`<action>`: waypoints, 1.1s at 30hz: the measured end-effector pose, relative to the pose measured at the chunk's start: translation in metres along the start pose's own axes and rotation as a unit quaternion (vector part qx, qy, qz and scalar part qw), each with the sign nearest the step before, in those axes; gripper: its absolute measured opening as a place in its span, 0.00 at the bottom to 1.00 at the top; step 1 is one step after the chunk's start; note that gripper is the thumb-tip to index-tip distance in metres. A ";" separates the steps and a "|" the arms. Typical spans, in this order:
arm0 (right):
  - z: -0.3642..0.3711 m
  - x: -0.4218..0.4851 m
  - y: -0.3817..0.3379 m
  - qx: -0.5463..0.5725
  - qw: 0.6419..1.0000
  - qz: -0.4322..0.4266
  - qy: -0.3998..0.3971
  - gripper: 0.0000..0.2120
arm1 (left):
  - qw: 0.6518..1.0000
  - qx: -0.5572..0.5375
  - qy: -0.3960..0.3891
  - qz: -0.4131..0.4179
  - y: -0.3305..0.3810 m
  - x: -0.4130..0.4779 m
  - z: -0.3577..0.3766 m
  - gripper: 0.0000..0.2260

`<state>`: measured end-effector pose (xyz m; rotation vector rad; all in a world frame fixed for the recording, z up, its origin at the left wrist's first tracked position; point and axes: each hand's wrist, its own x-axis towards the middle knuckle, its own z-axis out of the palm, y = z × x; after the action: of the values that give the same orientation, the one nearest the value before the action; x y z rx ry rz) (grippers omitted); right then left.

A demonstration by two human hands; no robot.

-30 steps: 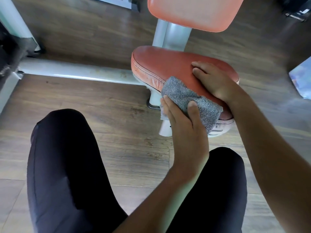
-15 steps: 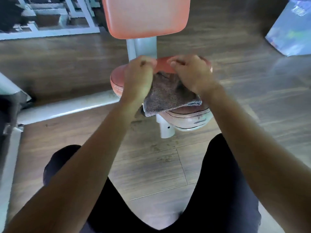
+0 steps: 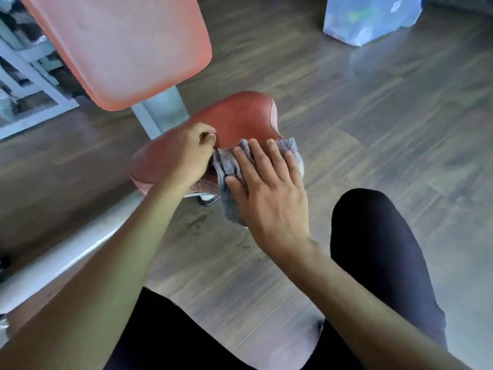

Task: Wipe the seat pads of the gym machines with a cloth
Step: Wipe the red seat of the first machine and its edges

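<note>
Nearest the camera: knees [image 3: 378,249] in dark trousers, apart, above a wood-plank floor [image 3: 373,129].

Beyond them, right hand [image 3: 269,188] laid flat, fingers straight and slightly spread, palm down on a grey cloth [image 3: 230,209]. Not gripping, only pressing. Cloth draped over the near right end of the red seat pad [image 3: 240,118], one fold hanging down below the pad's edge under the wrist side of that hand.

Just to the left, touching the cloth's left corner, left hand [image 3: 186,153] resting on the pad with fingers curled and thumb against forefinger. As far as can be judged, pinching that corner; the contact itself partly hidden by the knuckles.

Key relation: long axis of the seat pad running from near left to far right in the head view. Bare pad surface lying ahead of the right fingertips and to their left, behind the left hand. Right hand the nearer to the cloth's middle and squarely on top of it, so judged the wiping hand. Likely stroke: forward, then leftward along the pad, with the left hand either steadying the corner or needing to lift clear.

Farther off: grey post [image 3: 165,108] rising behind the seat to a paler back pad [image 3: 120,49], blurred. White frame rail [image 3: 53,271] along the floor at left. Blue-and-white bag [image 3: 370,20] well apart at far right.
</note>
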<state>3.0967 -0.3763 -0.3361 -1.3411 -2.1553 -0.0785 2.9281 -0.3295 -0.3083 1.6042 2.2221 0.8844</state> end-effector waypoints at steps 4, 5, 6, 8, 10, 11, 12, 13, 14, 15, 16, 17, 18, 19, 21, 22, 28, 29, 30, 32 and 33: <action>0.010 -0.023 -0.011 0.072 0.988 0.126 0.055 0.28 | 0.998 0.000 -0.054 0.038 0.017 0.006 0.008 0.14; 0.012 -0.027 -0.018 0.115 0.977 0.165 0.070 0.29 | 0.997 -0.017 -0.067 0.040 0.019 0.007 0.013 0.16; 0.016 -0.031 -0.025 0.163 0.962 0.203 0.083 0.30 | 0.996 -0.043 -0.072 0.042 0.021 0.007 0.018 0.19; 0.021 -0.032 -0.041 0.240 0.928 0.263 0.112 0.31 | 0.995 -0.068 -0.061 0.038 0.015 0.012 0.026 0.23; 0.022 -0.015 -0.045 0.282 0.887 0.336 0.144 0.31 | 0.996 -0.056 -0.068 0.025 0.006 0.016 0.031 0.24; 0.021 -0.004 -0.042 0.294 0.863 0.381 0.156 0.31 | 0.996 -0.053 -0.072 0.021 0.007 0.015 0.031 0.25; 0.020 0.006 -0.039 0.305 0.842 0.415 0.161 0.32 | 0.996 -0.054 -0.068 0.016 0.007 0.015 0.032 0.25; 0.020 0.010 -0.038 0.314 0.831 0.430 0.161 0.32 | 0.996 -0.051 -0.065 0.015 0.009 0.015 0.032 0.26; 0.020 0.005 -0.042 0.321 0.831 0.425 0.159 0.32 | 0.997 -0.044 -0.067 0.015 0.011 0.014 0.031 0.25; 0.020 -0.006 -0.051 0.324 0.840 0.408 0.153 0.33 | 0.997 -0.036 -0.071 0.016 0.012 0.013 0.032 0.25; 0.020 -0.021 -0.062 0.327 0.852 0.384 0.140 0.33 | 0.997 -0.033 -0.072 0.019 0.012 0.013 0.033 0.24; 0.018 -0.034 -0.073 0.333 0.861 0.365 0.123 0.33 | 0.997 -0.032 -0.072 0.025 0.012 0.012 0.033 0.24; 0.018 -0.042 -0.076 0.335 0.866 0.352 0.114 0.33 | 0.997 -0.034 -0.070 0.029 0.013 0.012 0.032 0.25; 0.021 -0.041 -0.073 0.337 0.866 0.351 0.117 0.33 | 0.997 -0.034 -0.068 0.026 0.012 0.012 0.032 0.24; 0.023 -0.023 -0.057 0.344 0.848 0.382 0.128 0.33 | 0.997 -0.026 -0.070 0.020 0.013 0.012 0.032 0.23; 0.022 -0.014 -0.050 0.356 0.835 0.398 0.135 0.33 | 0.997 -0.019 -0.070 0.018 0.014 0.013 0.031 0.22; 0.022 -0.050 -0.085 0.338 0.875 0.335 0.093 0.35 | 0.998 0.035 -0.047 0.020 0.015 0.013 0.031 0.15; 0.023 -0.041 -0.077 0.336 0.868 0.350 0.101 0.35 | 0.998 0.037 -0.050 0.022 0.015 0.012 0.030 0.15; 0.022 -0.028 -0.066 0.337 0.858 0.372 0.111 0.35 | 0.997 0.037 -0.055 0.024 0.016 0.012 0.029 0.15; 0.016 -0.004 -0.045 0.363 0.826 0.410 0.132 0.33 | 0.997 0.042 -0.059 0.026 0.017 0.012 0.028 0.15; 0.016 -0.003 -0.045 0.369 0.819 0.416 0.138 0.33 | 0.997 0.040 -0.061 0.026 0.015 0.013 0.029 0.15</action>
<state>3.0530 -0.3952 -0.3401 -1.5053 -1.0035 0.7778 2.9510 -0.3047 -0.3200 1.7111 2.1644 0.6989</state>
